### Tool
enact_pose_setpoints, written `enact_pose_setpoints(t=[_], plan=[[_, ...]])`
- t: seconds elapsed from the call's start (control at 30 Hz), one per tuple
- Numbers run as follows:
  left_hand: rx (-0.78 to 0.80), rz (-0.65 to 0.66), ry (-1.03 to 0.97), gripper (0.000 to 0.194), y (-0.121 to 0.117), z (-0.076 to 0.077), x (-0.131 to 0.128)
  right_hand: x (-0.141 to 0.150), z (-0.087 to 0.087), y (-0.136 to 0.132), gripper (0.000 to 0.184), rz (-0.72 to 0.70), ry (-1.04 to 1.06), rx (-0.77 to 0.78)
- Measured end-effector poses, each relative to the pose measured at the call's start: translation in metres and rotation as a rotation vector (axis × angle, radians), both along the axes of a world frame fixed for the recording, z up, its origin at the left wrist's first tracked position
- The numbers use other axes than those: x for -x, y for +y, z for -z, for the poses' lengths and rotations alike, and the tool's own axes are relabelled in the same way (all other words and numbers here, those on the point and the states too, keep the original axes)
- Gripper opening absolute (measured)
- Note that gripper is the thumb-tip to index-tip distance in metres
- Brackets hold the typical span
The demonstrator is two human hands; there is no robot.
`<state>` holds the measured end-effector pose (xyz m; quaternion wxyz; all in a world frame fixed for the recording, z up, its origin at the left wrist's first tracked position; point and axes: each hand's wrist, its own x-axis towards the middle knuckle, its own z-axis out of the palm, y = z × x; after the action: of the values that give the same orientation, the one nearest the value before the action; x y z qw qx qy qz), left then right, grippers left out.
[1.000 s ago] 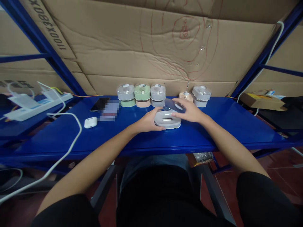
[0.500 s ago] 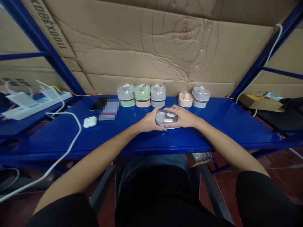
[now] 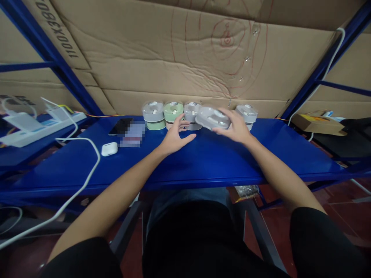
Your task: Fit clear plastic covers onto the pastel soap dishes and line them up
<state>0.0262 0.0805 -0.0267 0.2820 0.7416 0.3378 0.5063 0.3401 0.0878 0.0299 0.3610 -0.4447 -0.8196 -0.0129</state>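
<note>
My right hand (image 3: 236, 127) grips a grey boxed gadget with a clear lid (image 3: 212, 117) and holds it lifted above the blue shelf (image 3: 203, 162), in front of the back row. My left hand (image 3: 173, 137) hovers open just left of it, fingers spread, holding nothing. Along the cardboard wall stand a grey box stacked on a green one (image 3: 152, 115), a green box on a peach one (image 3: 173, 112), a grey stack (image 3: 190, 112) and another grey stack (image 3: 246, 114). The held box hides what stands behind it.
A white earbud case (image 3: 109, 148), a dark phone (image 3: 121, 126) and a blurred card lie on the shelf's left. A white cable (image 3: 84, 170) loops over the front edge. A power strip (image 3: 37, 127) sits far left. A flat cardboard box (image 3: 319, 124) rests at right.
The grey box sat on the shelf between both hands; my right hand has lifted it up and back toward the row. My left hand has let go and opened.
</note>
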Motion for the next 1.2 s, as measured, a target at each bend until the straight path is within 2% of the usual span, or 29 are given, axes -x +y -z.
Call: enact_pose_setpoints(t=[0.1, 0.17, 0.27, 0.43, 0.63, 0.77, 0.83, 0.93, 1.03, 1.1, 1.2], plan=[[-0.005, -0.019, 0.036, 0.09, -0.002, 0.002, -0.003, -0.002, -0.016, 0.011, 0.098, 0.414, -0.031, -0.023], [0.008, -0.005, 0.076, 0.084, -0.006, 0.001, -0.005, 0.003, -0.024, 0.02, 0.094, 0.602, -0.107, 0.033], [0.025, 0.025, 0.119, 0.079, -0.011, -0.001, -0.006, 0.017, -0.027, 0.035, 0.094, 0.745, -0.213, 0.115], [0.047, 0.031, 0.167, 0.074, -0.011, -0.001, -0.005, 0.033, -0.019, 0.058, 0.097, 0.828, -0.349, 0.159], [0.063, 0.09, 0.218, 0.073, -0.012, -0.002, -0.004, 0.023, -0.015, 0.082, 0.095, 0.772, -0.542, 0.148], [0.064, 0.088, 0.227, 0.07, -0.014, -0.004, -0.006, 0.025, -0.018, 0.076, 0.099, 0.693, -0.446, 0.04], [0.067, 0.077, 0.215, 0.069, -0.014, -0.004, -0.007, 0.037, -0.022, 0.064, 0.097, 0.598, -0.399, -0.017], [0.033, 0.023, 0.156, 0.058, -0.013, -0.005, -0.008, 0.067, -0.026, 0.05, 0.087, 0.329, -0.503, -0.114], [-0.026, -0.052, 0.064, 0.041, -0.012, -0.009, -0.008, 0.099, -0.023, 0.051, 0.095, 0.106, -0.625, -0.153], [-0.052, -0.102, 0.015, 0.033, -0.012, -0.012, -0.007, 0.114, -0.017, 0.059, 0.099, 0.073, -0.64, -0.129], [-0.083, -0.163, -0.028, 0.025, -0.012, -0.016, -0.006, 0.124, -0.006, 0.07, 0.086, 0.081, -0.623, -0.125]])
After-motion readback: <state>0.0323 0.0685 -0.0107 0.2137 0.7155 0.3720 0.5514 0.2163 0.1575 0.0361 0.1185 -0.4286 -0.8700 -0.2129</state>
